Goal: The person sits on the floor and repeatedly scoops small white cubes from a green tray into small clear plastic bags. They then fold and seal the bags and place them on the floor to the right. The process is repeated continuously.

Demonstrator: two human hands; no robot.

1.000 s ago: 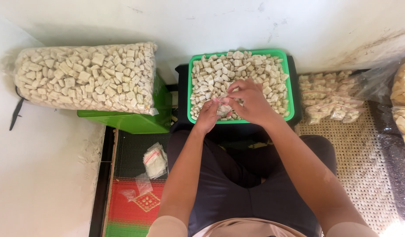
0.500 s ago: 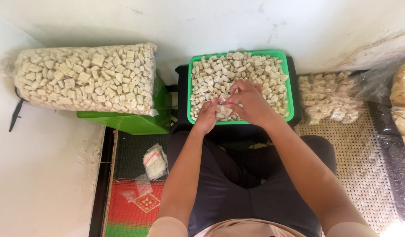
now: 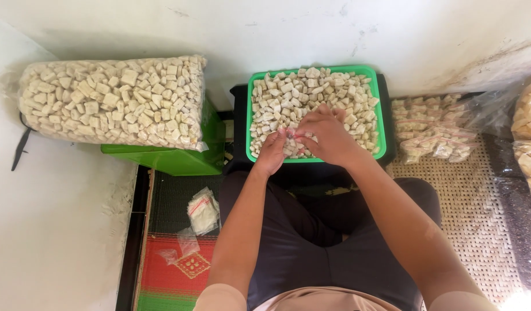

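Head view: a seated person looks down at both hands over a green tray (image 3: pixel 382 109) of pale crackers (image 3: pixel 288 98).
Left hand (image 3: pixel 272 152): fingers curled, pinching the edge of a small clear bag (image 3: pixel 292 144) at the tray's near rim.
Right hand (image 3: pixel 329 135): closed over the same small bag from the other side, knuckles up; the two hands touch.
Small bag: held between both hands, just above the crackers, partly hidden by fingers.
Tray: on a dark stand against the wall, in front of the knees.
Big sack (image 3: pixel 113 101): clear, full of crackers, lying on a green box (image 3: pixel 179 158) at left.
Filled packets (image 3: pixel 432 126): heaped on the woven mat at right.
Empty bags (image 3: pixel 203 210): on the floor by the left leg.
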